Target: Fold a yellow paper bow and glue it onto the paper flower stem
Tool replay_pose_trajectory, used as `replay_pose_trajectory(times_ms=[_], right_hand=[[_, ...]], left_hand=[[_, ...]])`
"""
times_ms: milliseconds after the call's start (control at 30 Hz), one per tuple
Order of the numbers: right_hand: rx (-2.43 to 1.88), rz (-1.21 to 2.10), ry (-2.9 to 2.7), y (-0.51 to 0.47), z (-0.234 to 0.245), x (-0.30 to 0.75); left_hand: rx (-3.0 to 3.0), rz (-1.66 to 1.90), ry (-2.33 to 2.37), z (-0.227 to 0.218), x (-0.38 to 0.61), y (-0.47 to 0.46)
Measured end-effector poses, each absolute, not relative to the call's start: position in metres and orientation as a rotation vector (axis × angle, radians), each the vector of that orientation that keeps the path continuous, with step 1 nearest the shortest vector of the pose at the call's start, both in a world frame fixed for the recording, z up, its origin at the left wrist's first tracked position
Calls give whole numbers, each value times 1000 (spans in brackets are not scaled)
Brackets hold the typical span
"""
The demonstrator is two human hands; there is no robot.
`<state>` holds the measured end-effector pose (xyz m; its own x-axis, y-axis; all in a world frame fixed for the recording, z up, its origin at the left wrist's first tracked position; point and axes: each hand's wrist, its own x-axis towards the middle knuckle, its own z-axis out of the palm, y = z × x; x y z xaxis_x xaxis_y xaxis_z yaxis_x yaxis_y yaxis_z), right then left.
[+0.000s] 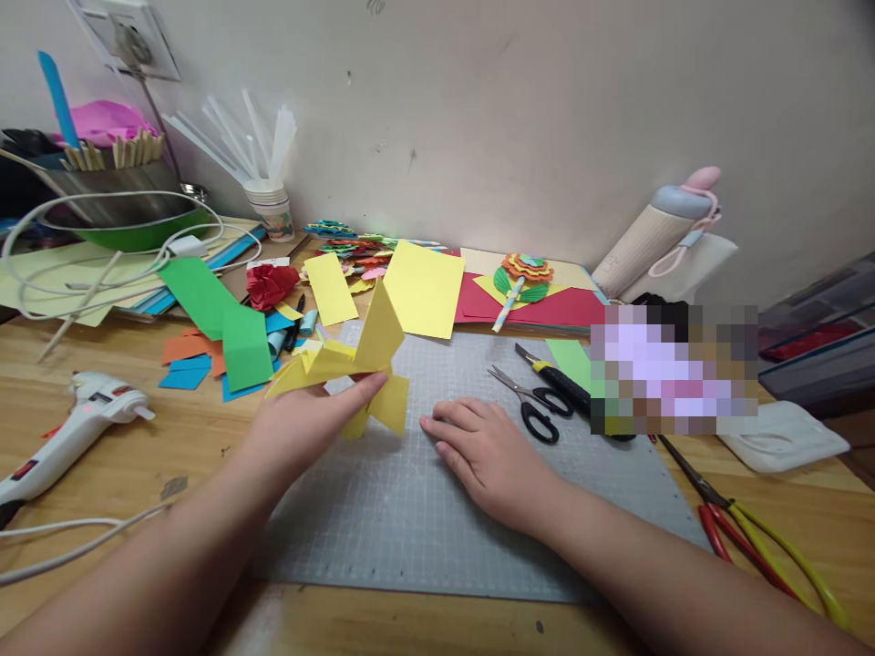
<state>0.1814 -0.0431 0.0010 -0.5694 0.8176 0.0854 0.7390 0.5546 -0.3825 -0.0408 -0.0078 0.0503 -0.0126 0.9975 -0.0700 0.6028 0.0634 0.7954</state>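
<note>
My left hand (311,426) is closed on a folded yellow paper shape (359,360), lifted a little above the grey cutting mat (410,510). The shape has several pointed flaps, one sticking up and one hanging down by my thumb. My right hand (482,451) lies flat on the mat to the right of the shape, fingers stretched out and empty. A loose yellow sheet (424,290) lies just behind the shape, and a narrower yellow strip (331,289) lies to its left.
Black-handled scissors (530,405) and a utility knife (557,383) lie right of my right hand. Red-and-yellow pliers (745,524) are at the far right. A white glue gun (75,424) rests at the left. Green, blue and orange paper scraps (225,333) and paper flowers (526,269) crowd the back.
</note>
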Motion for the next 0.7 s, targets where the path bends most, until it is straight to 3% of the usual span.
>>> replay_pose_trajectory(times_ms=[333, 700], right_hand=[[-1240, 678, -2219, -36, -10, 191], [-1355, 659, -2259, -17, -6, 173]], left_hand=[[1394, 640, 1758, 37, -54, 9], [1290, 685, 1655, 37, -57, 9]])
